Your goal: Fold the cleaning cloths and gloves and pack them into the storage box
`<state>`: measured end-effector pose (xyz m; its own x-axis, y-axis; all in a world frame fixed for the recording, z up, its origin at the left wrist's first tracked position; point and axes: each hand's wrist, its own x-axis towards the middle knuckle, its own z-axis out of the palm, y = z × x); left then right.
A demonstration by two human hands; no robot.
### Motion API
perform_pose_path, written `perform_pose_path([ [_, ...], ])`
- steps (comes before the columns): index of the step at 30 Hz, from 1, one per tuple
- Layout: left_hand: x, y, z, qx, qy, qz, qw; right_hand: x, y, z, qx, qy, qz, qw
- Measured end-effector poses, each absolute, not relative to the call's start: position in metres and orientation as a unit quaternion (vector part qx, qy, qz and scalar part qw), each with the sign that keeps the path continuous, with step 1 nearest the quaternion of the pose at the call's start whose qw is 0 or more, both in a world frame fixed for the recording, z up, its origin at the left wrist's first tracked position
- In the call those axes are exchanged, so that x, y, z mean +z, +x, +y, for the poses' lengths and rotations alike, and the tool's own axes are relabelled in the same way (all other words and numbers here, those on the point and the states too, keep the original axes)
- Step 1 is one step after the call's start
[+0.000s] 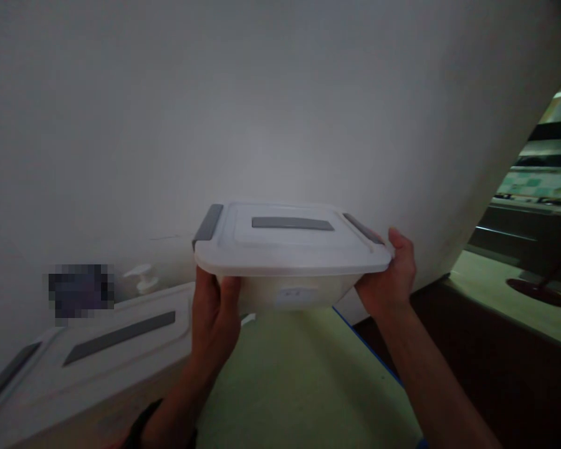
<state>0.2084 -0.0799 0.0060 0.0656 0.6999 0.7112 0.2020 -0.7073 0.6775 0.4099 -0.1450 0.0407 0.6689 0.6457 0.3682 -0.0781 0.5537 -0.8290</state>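
Note:
I hold a translucent white plastic storage box with a lid, grey side latches and a grey strip on top, raised in front of a plain white wall. My left hand grips its left underside, fingers curled up against the wall of the box. Its right end rests in my right hand, thumb on the lid's edge beside the grey latch. The box is level and lifted above a pale green surface.
A larger white lidded box with grey strips lies at the lower left. Behind it stands a white pump dispenser beside a blurred dark patch. At right a doorway opens onto a dark floor, where a dark red mop base rests.

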Motion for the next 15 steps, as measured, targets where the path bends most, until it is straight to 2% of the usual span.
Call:
perform_pose_path([
  [7,0.038,0.230,-0.046,0.601,0.701,0.296,0.245,0.066,0.414,-0.113,0.130,-0.348,-0.415,0.830],
  [11,0.029,0.235,-0.027,0.561,0.705,0.295,0.316,0.060,0.420,-0.092,0.086,-0.306,-0.432,0.844],
  [15,0.010,0.242,-0.022,0.538,0.699,0.286,0.374,0.049,0.430,-0.078,0.110,-0.300,-0.463,0.827],
])
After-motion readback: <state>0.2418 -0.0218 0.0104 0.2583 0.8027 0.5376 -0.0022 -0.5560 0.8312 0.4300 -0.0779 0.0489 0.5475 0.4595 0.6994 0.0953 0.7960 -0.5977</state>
